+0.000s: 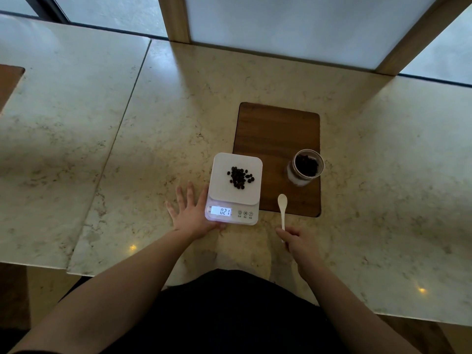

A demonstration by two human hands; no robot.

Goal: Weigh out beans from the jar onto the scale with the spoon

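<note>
A white digital scale (251, 195) stands on the marble counter with a small heap of dark beans (239, 178) on its platform; its lit display reads 0.21. An open glass jar (305, 167) with dark beans inside stands to the right, on a brown wooden board (275, 134). My left hand (191, 213) lies flat with fingers spread against the scale's left front corner. My right hand (296, 240) pinches the handle end of a white spoon (282, 208), whose empty bowl points away from me beside the scale.
The marble counter (153, 139) runs left and right, with a seam on the left. A window with wooden frame posts (176, 19) stands behind. A second brown board (7, 80) shows at the far left edge.
</note>
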